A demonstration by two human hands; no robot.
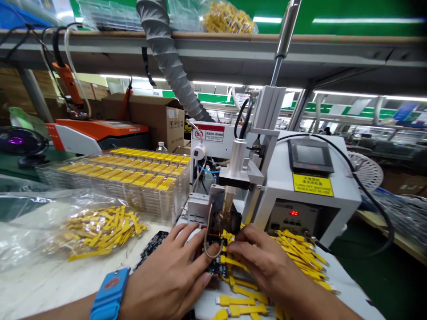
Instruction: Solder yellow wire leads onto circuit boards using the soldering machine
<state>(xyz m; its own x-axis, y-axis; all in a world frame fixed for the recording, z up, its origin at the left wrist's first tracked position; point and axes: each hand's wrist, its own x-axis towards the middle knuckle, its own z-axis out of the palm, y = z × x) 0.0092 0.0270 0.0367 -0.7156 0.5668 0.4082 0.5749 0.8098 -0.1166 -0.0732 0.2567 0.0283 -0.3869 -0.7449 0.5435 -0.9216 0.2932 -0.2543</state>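
The yellow label (312, 184) reads "TURN OFF MACHINE WHEN NOT IN USE". Left hand (167, 280) and right hand (263, 262) pinch a half-hidden circuit board (215, 266).

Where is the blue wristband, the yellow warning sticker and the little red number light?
blue wristband (110, 293), head view, on the band's flat top by the left wrist.
yellow warning sticker (312, 184), head view, on its middle, across the black lettering.
red number light (293, 213), head view, on the glowing digits.

We read a yellow label (312, 184) on the white machine (340, 195): "TURN OFF MACHINE WHEN NOT IN USE". Its red display (293, 213) and the red-white sign (207, 132) are unreadable.
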